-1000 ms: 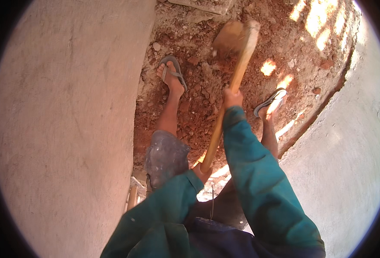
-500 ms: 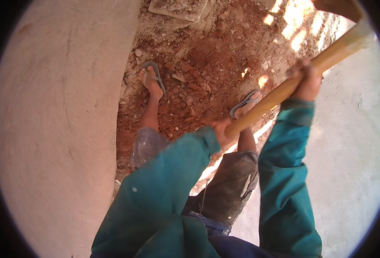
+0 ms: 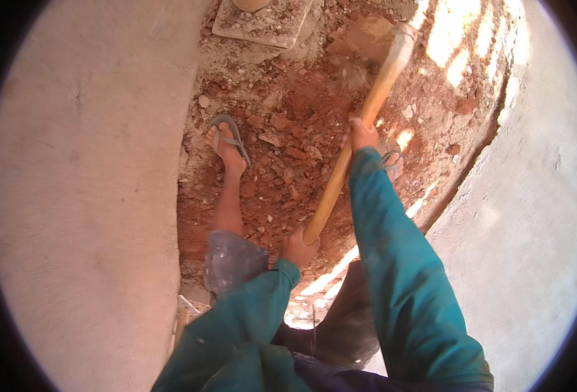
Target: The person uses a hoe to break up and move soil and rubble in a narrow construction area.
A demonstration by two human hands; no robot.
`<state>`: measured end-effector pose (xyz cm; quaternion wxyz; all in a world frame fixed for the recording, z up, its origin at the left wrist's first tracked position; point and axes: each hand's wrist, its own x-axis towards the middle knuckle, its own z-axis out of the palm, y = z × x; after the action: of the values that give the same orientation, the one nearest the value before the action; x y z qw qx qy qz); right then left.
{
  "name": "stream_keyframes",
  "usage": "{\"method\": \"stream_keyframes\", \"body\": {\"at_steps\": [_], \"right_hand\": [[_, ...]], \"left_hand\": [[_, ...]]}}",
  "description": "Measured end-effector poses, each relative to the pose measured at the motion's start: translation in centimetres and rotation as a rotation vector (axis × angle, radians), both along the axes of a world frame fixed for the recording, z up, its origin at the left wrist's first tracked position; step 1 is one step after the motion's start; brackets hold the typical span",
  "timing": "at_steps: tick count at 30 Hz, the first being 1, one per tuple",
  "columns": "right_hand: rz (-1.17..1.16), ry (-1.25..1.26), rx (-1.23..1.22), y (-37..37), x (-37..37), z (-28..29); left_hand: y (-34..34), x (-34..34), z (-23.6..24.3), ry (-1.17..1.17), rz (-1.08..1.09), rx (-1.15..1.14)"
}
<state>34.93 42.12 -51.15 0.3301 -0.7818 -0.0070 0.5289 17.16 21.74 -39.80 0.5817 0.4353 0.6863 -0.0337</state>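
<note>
My left hand [image 3: 298, 245] grips the lower end of a long yellowish wooden handle [image 3: 329, 194], in front of my body. Higher up the handle, my right hand [image 3: 363, 136] is closed around it. At the handle's far end a broad, dirt-coloured hoe blade [image 3: 367, 40] is down at the broken reddish soil [image 3: 288, 157], somewhat blurred, with what looks like loose dust beside it. Both forearms are in teal sleeves. My left foot [image 3: 229, 147] in a grey flip-flop rests on the rubble; the right foot [image 3: 393, 163] is partly hidden behind my right arm.
A pale plastered wall [image 3: 86, 163] borders the soil on the left, and a curved grey concrete surface [image 3: 510, 235] on the right, with a narrow groove along its edge. A dusty square slab [image 3: 262, 26] with a round piece on it lies at the top. Sunlight patches fall at upper right.
The hoe was swung up to the upper right half a second ago and has come down onto the soil at top centre. Both hands moved down and left with it, still gripping the handle.
</note>
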Motion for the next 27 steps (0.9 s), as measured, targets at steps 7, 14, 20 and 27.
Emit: {"method": "stream_keyframes", "body": {"at_steps": [7,14,20,27], "right_hand": [[-0.194,0.158,0.358,-4.6,0.1,11.0],[-0.044,-0.094,0.89,12.5,13.0,21.8],[-0.131,-0.372,0.688,19.9,13.8,18.6],[-0.009,-0.034,0.016,-2.7,-2.7,-0.2]], "left_hand": [[-1.6,-4.9,2.8,-0.184,-0.157,0.123],[18.3,9.5,-1.3,-0.39,-0.135,0.563],[22.5,10.7,-0.1,-0.391,-0.005,0.438],[-0.6,-1.2,2.9,0.036,0.041,-0.196]]}}
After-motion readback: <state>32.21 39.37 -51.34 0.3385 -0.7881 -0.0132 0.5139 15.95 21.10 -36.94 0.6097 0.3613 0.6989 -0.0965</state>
